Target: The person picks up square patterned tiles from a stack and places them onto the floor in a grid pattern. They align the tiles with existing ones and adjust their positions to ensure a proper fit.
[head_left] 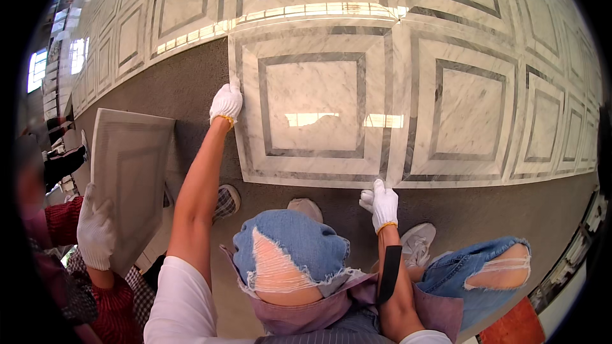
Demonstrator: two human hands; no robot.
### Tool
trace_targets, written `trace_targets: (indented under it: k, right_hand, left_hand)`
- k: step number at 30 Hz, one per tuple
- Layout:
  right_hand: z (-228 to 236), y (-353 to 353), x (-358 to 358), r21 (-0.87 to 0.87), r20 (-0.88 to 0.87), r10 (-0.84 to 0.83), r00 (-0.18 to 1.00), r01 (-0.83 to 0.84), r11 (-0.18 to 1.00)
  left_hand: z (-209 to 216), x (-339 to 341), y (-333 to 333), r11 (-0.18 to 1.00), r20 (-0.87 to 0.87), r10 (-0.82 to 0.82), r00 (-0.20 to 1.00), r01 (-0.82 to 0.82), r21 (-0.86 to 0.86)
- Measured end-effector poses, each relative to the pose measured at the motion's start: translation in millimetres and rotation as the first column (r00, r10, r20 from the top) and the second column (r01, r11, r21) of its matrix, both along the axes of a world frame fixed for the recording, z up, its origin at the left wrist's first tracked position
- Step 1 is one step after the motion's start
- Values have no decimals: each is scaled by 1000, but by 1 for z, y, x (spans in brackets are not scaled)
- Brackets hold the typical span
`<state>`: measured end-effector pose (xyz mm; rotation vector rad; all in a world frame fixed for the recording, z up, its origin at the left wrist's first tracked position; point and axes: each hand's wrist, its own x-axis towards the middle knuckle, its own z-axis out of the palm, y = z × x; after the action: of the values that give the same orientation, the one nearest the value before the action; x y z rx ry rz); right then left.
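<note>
A square marble tile (315,105) with nested grey frames lies flat in front of me, beside a matching tile on its right. My left hand (226,104), in a white knit glove, is closed at the left edge of this tile. At the near edge, close to the right corner, my right hand (381,206) wears the same kind of glove. Its fingers are bent against the tile edge, with a fingertip at the rim. The undersides of both hands' fingers are hidden.
Several matching tiles (468,111) spread to the back and right. On my left, a co-worker's gloved hand (97,229) holds another tile (127,172) tilted up. Dark grey floor (172,76) shows to the left, near a patterned shoe (226,202). An orange-red object (513,325) lies at lower right.
</note>
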<state>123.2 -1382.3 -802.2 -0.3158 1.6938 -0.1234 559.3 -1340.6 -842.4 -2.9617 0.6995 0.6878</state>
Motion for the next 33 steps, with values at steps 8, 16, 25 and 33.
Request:
trace_targets:
  k: [8, 16, 25, 33]
  right_hand:
    - [-9, 3, -8, 30, 145, -123, 982, 120, 992]
    - [3, 1, 2, -7, -4, -85, 996, 85, 996]
    - [0, 2, -4, 19, 81, 8, 997, -10, 1000]
    - [4, 4, -4, -3, 151, -86, 985, 87, 996]
  left_hand:
    - [31, 20, -19, 937, -49, -272, 961, 276, 215]
    - [33, -36, -15, 982, 66, 103, 993, -91, -164]
    - [39, -43, -19, 990, 60, 131, 990, -127, -59]
    - [37, -35, -16, 994, 49, 86, 995, -82, -75]
